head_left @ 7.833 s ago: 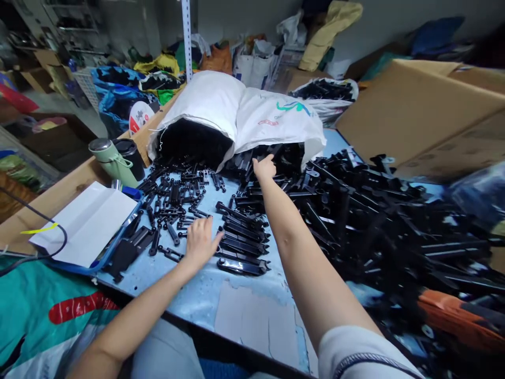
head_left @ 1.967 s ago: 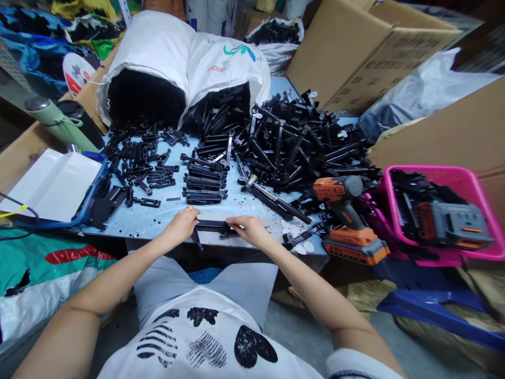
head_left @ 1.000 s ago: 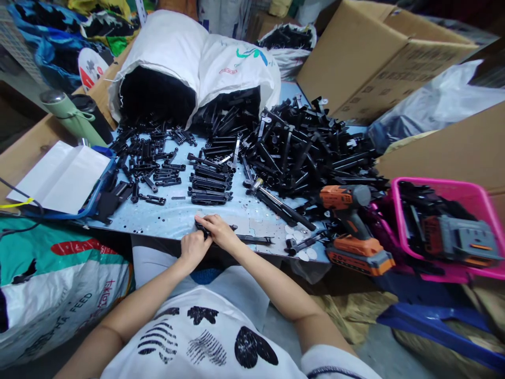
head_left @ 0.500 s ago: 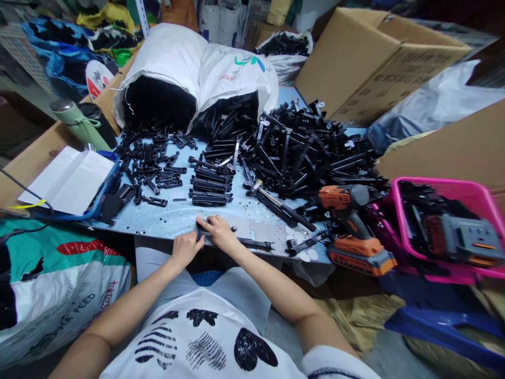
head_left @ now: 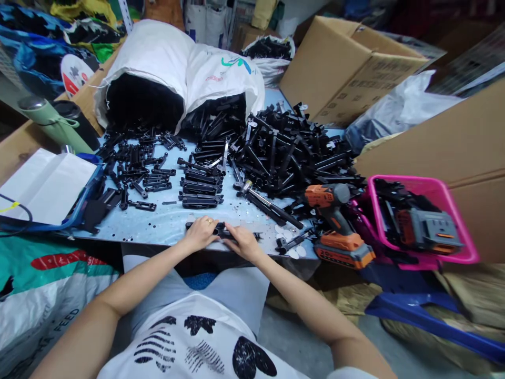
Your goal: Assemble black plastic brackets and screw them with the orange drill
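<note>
At the table's front edge, my left hand (head_left: 200,233) is closed over the left part of a long black metal bar (head_left: 221,232). My right hand (head_left: 241,243) grips the same bar further right, its thumb and fingers close to the left hand. The bar lies roughly level along the edge, and its middle is partly hidden by the fingers. Just beyond my hands is a neat stack of similar black bars (head_left: 201,189). Several small black link pieces (head_left: 158,179) lie to its left. A hammer-like tool with a metal shaft (head_left: 262,200) rests to the right.
A large heap of black bars (head_left: 284,152) covers the back right, before two white sacks (head_left: 158,58). An orange cordless drill (head_left: 335,226) stands at the right edge, beside a pink basket (head_left: 469,252). At left are a blue tray (head_left: 74,223) and a green flask (head_left: 51,126).
Both hands have moved from the bar's left end: the left is now laid over the bar, the right has slid rightward. The camera view has shifted slightly right.
</note>
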`<state>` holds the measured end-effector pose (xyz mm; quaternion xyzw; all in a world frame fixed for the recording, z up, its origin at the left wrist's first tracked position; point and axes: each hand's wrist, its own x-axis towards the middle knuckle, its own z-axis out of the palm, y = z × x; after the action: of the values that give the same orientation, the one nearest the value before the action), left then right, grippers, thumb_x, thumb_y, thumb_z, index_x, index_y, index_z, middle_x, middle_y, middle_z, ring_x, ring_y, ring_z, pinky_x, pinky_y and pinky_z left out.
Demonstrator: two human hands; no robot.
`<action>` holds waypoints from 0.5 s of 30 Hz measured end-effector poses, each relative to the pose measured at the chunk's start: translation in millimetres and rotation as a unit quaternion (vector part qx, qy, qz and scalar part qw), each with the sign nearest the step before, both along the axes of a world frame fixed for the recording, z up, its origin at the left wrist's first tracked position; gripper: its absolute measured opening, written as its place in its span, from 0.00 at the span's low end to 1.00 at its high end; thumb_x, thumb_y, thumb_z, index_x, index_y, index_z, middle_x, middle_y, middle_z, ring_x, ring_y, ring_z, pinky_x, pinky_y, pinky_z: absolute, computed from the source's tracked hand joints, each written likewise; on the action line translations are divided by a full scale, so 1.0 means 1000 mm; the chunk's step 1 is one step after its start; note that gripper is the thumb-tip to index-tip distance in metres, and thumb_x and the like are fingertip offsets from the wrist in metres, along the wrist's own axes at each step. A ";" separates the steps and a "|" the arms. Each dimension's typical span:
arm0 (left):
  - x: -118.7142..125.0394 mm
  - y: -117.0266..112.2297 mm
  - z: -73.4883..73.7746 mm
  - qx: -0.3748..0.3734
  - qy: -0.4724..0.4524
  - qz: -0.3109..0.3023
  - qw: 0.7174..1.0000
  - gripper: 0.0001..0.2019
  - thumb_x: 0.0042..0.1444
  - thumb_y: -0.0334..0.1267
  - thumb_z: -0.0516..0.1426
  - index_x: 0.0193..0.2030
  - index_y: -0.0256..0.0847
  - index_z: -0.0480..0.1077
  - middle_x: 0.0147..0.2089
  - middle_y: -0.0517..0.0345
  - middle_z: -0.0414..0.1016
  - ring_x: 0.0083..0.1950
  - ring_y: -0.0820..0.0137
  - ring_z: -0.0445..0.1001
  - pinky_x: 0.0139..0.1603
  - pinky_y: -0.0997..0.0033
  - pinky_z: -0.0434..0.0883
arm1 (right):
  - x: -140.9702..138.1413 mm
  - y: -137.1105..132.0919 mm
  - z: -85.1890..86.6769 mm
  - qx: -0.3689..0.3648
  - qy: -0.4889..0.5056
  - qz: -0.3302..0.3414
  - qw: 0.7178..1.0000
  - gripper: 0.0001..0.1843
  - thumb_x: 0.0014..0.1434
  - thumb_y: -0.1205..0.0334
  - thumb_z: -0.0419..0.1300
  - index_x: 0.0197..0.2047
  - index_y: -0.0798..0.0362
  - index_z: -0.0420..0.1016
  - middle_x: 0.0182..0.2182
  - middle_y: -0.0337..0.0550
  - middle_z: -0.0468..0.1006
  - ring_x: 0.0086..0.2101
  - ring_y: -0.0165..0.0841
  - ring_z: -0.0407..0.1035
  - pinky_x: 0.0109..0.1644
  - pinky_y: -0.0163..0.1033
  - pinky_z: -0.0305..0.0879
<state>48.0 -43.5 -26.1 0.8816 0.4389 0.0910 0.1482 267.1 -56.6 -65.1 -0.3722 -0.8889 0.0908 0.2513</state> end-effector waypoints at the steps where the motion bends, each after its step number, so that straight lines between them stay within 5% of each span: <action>1: 0.000 0.001 -0.002 0.004 -0.005 0.019 1.000 0.23 0.56 0.46 0.57 0.54 0.33 0.63 0.45 0.44 0.70 0.50 0.57 0.66 0.49 0.59 0.64 | 0.002 0.008 -0.002 0.001 -0.004 0.012 1.000 0.27 0.63 0.57 0.53 0.63 0.57 0.58 0.40 0.51 0.76 0.39 0.36 0.70 0.42 0.42 0.68; 9: 0.001 0.000 -0.001 0.007 0.000 0.040 0.999 0.23 0.55 0.49 0.57 0.51 0.34 0.65 0.46 0.44 0.70 0.50 0.56 0.66 0.50 0.58 0.63 | 0.017 0.058 0.005 -0.001 -0.093 0.174 0.980 0.23 0.65 0.52 0.50 0.58 0.55 0.65 0.34 0.45 0.75 0.34 0.31 0.67 0.39 0.35 0.63; 12: -0.005 -0.006 0.003 0.033 0.025 0.013 0.999 0.25 0.59 0.47 0.54 0.56 0.31 0.62 0.49 0.42 0.69 0.52 0.56 0.66 0.51 0.58 0.63 | 0.023 0.057 0.013 0.019 -0.155 0.147 0.977 0.24 0.65 0.49 0.48 0.58 0.54 0.65 0.37 0.47 0.75 0.35 0.32 0.67 0.38 0.36 0.61; 15: -0.020 -0.011 0.007 0.084 0.058 -0.060 0.993 0.28 0.61 0.47 0.51 0.61 0.27 0.57 0.58 0.36 0.64 0.55 0.54 0.64 0.54 0.56 0.61 | 0.028 0.047 0.021 0.022 -0.220 0.054 0.974 0.29 0.62 0.40 0.46 0.45 0.57 0.73 0.32 0.48 0.74 0.33 0.35 0.67 0.34 0.36 0.58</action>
<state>28.1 -54.7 -19.2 0.9193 0.3841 0.0673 0.0528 294.9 -9.1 -44.2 -0.3286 -0.9430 0.0008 0.0522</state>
